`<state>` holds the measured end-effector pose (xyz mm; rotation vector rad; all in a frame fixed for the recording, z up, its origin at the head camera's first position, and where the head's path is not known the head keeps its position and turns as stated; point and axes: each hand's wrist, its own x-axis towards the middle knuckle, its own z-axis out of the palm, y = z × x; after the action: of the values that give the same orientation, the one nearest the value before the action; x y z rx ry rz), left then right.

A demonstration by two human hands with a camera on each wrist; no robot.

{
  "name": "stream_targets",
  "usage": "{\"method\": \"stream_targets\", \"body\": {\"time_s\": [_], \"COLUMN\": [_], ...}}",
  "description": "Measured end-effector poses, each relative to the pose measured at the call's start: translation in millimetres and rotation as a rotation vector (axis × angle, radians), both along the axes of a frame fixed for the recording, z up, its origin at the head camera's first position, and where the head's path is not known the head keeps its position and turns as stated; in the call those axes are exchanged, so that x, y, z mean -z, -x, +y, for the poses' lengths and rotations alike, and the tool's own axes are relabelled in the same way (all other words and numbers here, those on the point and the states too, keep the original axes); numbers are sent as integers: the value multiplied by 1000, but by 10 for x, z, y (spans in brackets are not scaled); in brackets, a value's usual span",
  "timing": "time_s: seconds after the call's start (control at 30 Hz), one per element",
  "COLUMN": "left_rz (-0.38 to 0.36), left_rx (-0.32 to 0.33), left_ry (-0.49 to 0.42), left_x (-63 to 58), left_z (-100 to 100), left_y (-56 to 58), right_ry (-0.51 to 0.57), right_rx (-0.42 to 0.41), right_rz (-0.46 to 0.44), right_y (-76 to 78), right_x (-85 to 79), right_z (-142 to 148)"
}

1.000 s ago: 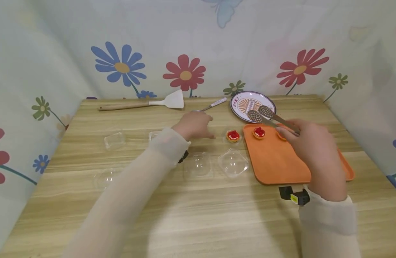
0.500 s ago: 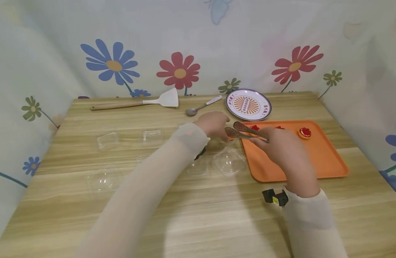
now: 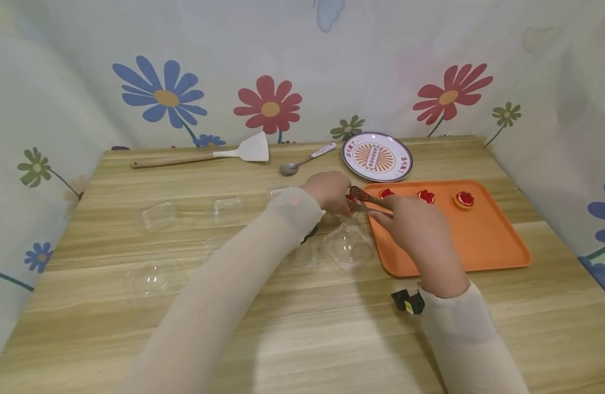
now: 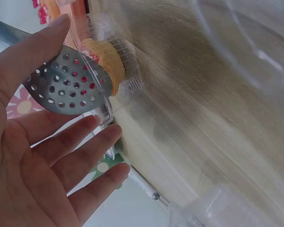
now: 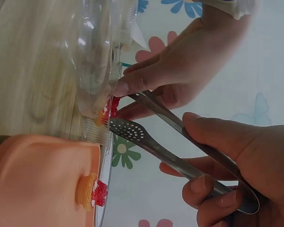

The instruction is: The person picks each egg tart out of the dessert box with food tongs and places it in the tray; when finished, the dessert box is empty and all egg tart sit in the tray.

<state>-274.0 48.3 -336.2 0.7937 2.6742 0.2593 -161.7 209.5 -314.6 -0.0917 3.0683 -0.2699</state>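
My right hand (image 3: 420, 232) grips metal tongs (image 5: 166, 156) with perforated ends. The tongs reach over a small tart (image 4: 114, 66) with a red and white top, sitting in a clear plastic box (image 4: 134, 86). One perforated end lies against the tart's topped side in the left wrist view. My left hand (image 3: 329, 191) is beside this box, its fingers spread and loosely extended and its thumb close to the rim; whether it touches cannot be told. In the head view, the hands mostly hide the boxed tart.
An orange tray (image 3: 480, 241) at right bears several tarts, one (image 3: 464, 200) farthest right. Behind it lies a round plate (image 3: 376, 157). A spoon (image 3: 309, 157) and a spatula (image 3: 253, 148) lie at the back. Several clear boxes stand left, one (image 3: 348, 246) near the tray.
The tongs in my right hand have moved left, from above the tray and plate to the boxed tart. My left hand has moved right to the same box. The head view has shifted slightly.
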Motion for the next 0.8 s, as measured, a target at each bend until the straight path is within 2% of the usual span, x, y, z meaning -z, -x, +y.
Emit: {"method": "stream_targets", "body": {"time_s": [0.27, 0.57, 0.8], "left_rz": [5, 15, 29], "left_rx": [-8, -12, -11], "left_ry": [20, 102, 110], "left_x": [-1, -13, -5], "left_z": [19, 76, 79], "left_y": [11, 48, 65], "right_ry": [-53, -84, -87], "right_rx": [17, 67, 64], "right_rz": [-15, -114, -118], "right_y": [24, 94, 101], "right_x": [-10, -1, 31], "right_z": [-67, -124, -133]}}
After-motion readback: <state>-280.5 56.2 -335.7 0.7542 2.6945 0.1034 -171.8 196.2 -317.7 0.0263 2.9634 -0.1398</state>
